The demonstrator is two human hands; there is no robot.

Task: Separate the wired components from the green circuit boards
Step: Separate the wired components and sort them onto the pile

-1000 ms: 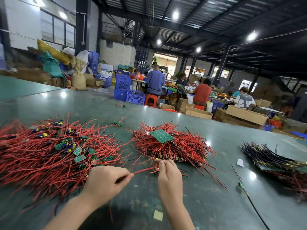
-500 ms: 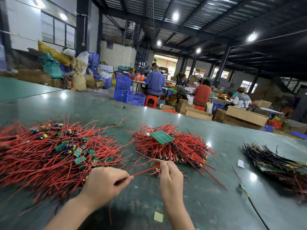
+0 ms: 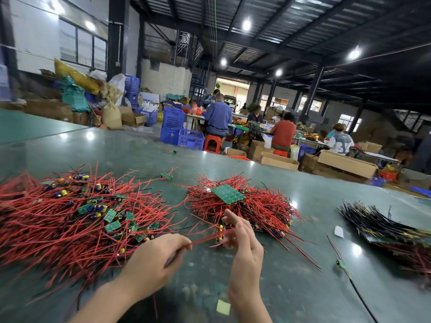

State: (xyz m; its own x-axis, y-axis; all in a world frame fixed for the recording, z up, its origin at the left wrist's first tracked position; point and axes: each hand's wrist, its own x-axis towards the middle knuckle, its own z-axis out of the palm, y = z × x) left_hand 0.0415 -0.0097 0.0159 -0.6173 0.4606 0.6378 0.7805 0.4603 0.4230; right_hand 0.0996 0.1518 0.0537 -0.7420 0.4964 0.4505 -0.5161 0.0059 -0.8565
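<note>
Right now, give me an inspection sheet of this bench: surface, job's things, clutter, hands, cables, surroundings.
Surface: glossy green table, lamps reflected in it.
Job's things: big loose red wire pile with small green boards on the left; tighter middle pile topped by a green board.
Clutter: yellow scrap, white scrap.
Hands: left hand pinches a red wire; right hand at the wire's other end, fingers loosely curled, grip unclear.
Cables: dark wire bundle on the right; a lone wired part near it.
Surroundings: seated workers, blue crates, cardboard boxes.

Dim hall under ceiling lamps (image 3: pixel 246 24); their glare spots the glossy table (image 3: pixel 303 206); frame edges bend, blurred.
</note>
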